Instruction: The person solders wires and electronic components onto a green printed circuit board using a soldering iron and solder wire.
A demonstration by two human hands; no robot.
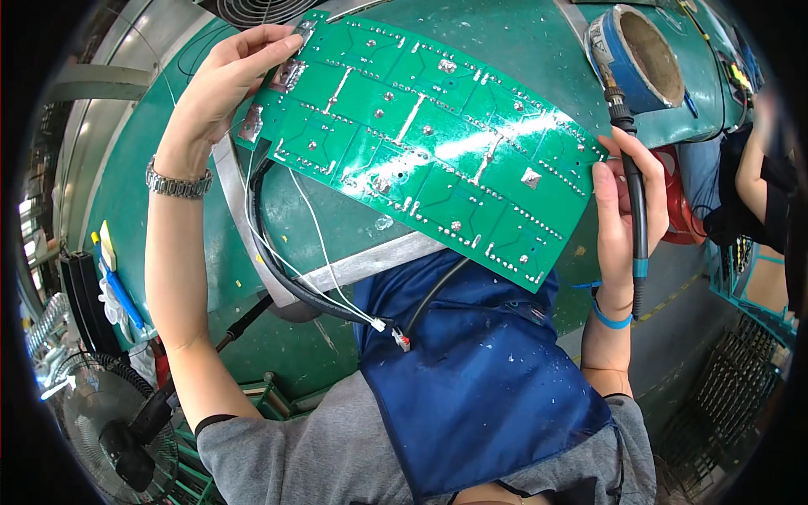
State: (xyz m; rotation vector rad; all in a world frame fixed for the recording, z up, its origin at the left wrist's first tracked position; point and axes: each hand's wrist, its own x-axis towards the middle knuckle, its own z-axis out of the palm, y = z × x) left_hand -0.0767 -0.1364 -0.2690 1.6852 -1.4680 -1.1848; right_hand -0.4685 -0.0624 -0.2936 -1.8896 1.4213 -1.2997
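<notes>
Board grasped by my left hand and right hand may scorch if the right's soldering iron tips inward.

The tabletop is a glossy green surface (part of its middle is hidden from above), with a grey metal strip along part of its near edge. Toward the far right corner sits a round blue tub with a brownish inside, and a blue pen lies just beside it. Near the near edge lies a small clear scrap; a tiny yellow scrap lies farther left. By the left edge rests a slim blue tool.
</notes>
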